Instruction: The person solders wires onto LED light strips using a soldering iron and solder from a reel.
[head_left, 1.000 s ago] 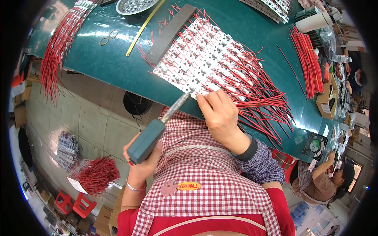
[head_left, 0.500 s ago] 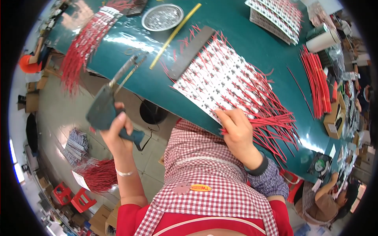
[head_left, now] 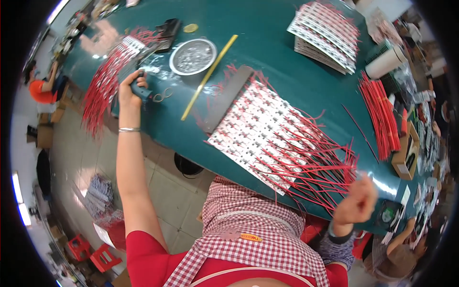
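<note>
My left hand (head_left: 125, 93) is stretched far out to the left edge of the green table (head_left: 267, 62), shut on a dark teal hand tool (head_left: 142, 90) that rests beside a bundle of red wires (head_left: 103, 83). My right hand (head_left: 357, 203) is blurred, fingers curled, at the table's near edge by the loose ends of the red wires coming off a sheet of small white circuit boards (head_left: 260, 126). Whether it holds anything is unclear. A dark grey bar (head_left: 228, 99) lies along the sheet's far left side.
A yellow stick (head_left: 210, 76) and a round metal dish (head_left: 192, 56) lie past the sheet. Stacked board sheets (head_left: 325, 33), a white roll (head_left: 387, 62) and more red wires (head_left: 380, 115) sit at the right. Other people work at the far left (head_left: 43, 86) and lower right (head_left: 397, 248).
My left hand has carried the teal tool from my lap up and out to the table's left end. My right hand has left the board sheet and moved right, toward the wire ends.
</note>
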Tool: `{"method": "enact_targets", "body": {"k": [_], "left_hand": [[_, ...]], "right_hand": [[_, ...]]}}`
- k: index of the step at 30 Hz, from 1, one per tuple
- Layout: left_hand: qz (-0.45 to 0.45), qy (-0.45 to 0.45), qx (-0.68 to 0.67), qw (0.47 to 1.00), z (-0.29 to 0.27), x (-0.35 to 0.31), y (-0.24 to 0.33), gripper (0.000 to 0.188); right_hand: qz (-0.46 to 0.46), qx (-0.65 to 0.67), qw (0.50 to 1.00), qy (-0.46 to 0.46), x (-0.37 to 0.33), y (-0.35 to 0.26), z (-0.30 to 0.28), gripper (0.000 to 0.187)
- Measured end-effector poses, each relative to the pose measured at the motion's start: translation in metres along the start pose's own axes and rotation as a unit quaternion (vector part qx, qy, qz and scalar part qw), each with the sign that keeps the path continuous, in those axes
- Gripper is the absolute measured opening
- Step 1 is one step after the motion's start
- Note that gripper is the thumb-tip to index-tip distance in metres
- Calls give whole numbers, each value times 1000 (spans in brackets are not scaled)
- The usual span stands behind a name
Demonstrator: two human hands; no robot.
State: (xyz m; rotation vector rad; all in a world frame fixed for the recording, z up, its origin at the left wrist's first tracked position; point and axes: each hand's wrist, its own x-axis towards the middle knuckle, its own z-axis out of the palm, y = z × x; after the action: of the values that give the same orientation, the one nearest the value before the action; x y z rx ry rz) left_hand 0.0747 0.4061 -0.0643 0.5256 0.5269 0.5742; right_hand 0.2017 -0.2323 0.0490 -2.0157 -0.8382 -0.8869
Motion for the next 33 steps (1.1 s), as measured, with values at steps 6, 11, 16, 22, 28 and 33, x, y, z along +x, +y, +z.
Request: {"method": "enact_targets", "body": {"k": [6,11,16,22,28,33], "left_hand": [[19,57,161,985,-53,51,34,27],[86,154,261,949,-63,14,32,31],[346,236,727,545,5,-57,-33,36],[298,2,732,613,112,-160,-139,26],[266,1,840,474,129,-134,-163,33],[200,41,840,502,122,-99,-150,27]], "right_hand": [[22,-228,973,36,91,43,-64,25],[-105,-233,960,-112,115,115,16,23],[-58,-222,945,-232,78,185,98,39],[-24,-175,932,-315,72,148,120,64],[-83,8,905,-418,46,29,113,62],[-79,68,869,-484,10,-14,134,60]]}}
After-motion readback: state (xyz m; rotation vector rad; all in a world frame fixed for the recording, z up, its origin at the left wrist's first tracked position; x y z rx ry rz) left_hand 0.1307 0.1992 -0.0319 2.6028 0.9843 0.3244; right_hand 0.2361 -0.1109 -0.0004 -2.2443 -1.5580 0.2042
